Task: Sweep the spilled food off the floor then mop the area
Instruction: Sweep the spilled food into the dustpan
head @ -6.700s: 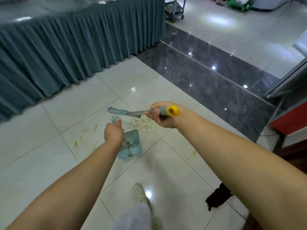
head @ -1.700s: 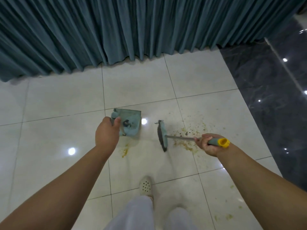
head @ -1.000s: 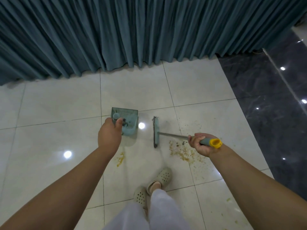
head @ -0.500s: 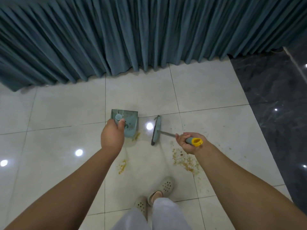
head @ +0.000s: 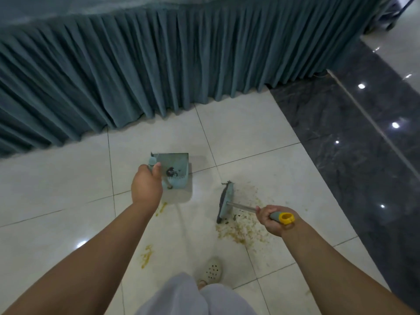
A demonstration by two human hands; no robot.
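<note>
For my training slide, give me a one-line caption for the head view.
Left hand holds dustpan, right hand holds broom by spilled food on tiles.

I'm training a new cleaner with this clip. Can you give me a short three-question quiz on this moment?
1. True or false: the right hand grips the broom by its handle.
2. What does the left hand hold? A) a mop B) the dustpan C) a cloth
3. Fill in: the biggest patch of spilled food lies on the white tile beside the broom's ____.

Key: 1 true; 2 B; 3 head.
</note>
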